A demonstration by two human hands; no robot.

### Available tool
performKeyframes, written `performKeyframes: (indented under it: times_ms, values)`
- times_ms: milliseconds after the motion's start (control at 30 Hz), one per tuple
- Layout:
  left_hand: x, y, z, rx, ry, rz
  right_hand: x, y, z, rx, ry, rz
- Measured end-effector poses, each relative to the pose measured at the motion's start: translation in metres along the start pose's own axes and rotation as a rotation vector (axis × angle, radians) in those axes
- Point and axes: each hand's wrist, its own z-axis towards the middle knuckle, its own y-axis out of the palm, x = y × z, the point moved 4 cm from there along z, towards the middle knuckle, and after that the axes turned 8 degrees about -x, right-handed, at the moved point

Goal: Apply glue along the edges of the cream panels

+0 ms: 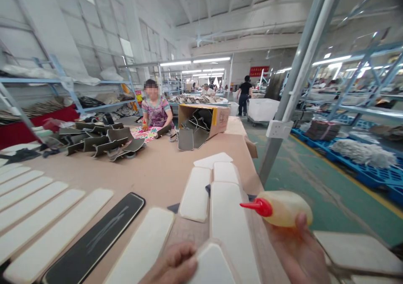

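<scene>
My right hand (297,250) is wrapped round a glue bottle (288,206), a yellowish squeeze bottle lying nearly level, its red nozzle pointing left. My left hand (176,261) is closed at the near edge of the table, its thumb and fingers on the left edge of a white panel (212,267) with an angled top. Beneath and beyond that panel lie a long white panel (231,212) and a shorter white panel (195,191). Left of my left hand rests another white panel (145,242). A black panel (97,238) with pale streaks on its face lies farther left.
White strips (59,229) lie in a row at the left. Dark curved pieces (103,141) and a cardboard box (218,122) of similar pieces stand farther back. A co-worker (155,110) sits across the table (163,162). A metal post (289,95) rises at the right edge.
</scene>
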Motion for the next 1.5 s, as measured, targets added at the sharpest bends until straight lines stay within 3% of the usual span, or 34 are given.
performKeyframes:
  times_ms: [67,133,233,367,433,500,600,700,800,900,1100,1367,1500]
  values:
    - [-0.016,0.012,0.01,-0.069,0.016,0.078,0.005,0.004,-0.003,0.104,0.036,0.071]
    - [-0.019,0.015,0.01,-0.078,0.03,0.253,0.005,0.01,-0.003,0.104,0.002,0.043]
    - [-0.003,0.009,-0.007,-0.062,-0.001,0.499,0.001,0.019,0.001,0.064,-0.105,-0.133]
    - [0.02,-0.002,-0.032,-0.067,-0.063,0.643,-0.016,0.045,-0.004,-0.007,-0.217,-0.263]
    - [0.021,-0.007,-0.036,-0.112,-0.069,0.614,-0.026,0.062,-0.009,-0.05,-0.293,-0.311]
    - [0.017,-0.012,-0.035,-0.17,-0.028,0.528,-0.03,0.073,-0.014,-0.011,-0.31,-0.355]
    - [0.011,-0.022,-0.03,-0.262,0.046,0.408,-0.028,0.079,-0.018,0.074,-0.278,-0.369]
    - [0.005,-0.026,-0.022,-0.352,0.1,0.302,-0.024,0.08,-0.02,0.069,-0.274,-0.366]
    - [-0.006,-0.02,-0.011,-0.379,0.151,0.216,-0.026,0.079,-0.026,0.061,-0.283,-0.413]
    - [-0.02,-0.007,-0.003,-0.303,0.104,0.21,-0.033,0.076,-0.032,0.011,-0.267,-0.433]
    - [-0.016,0.029,-0.008,-0.145,0.068,0.585,-0.057,0.055,-0.039,-0.068,-0.254,-0.489]
    - [-0.019,0.095,-0.012,-0.307,0.059,0.213,-0.09,-0.005,-0.059,0.069,-0.142,-0.336]
    - [-0.01,0.098,-0.014,-0.22,0.038,0.157,-0.096,-0.012,-0.064,0.076,-0.093,-0.3]
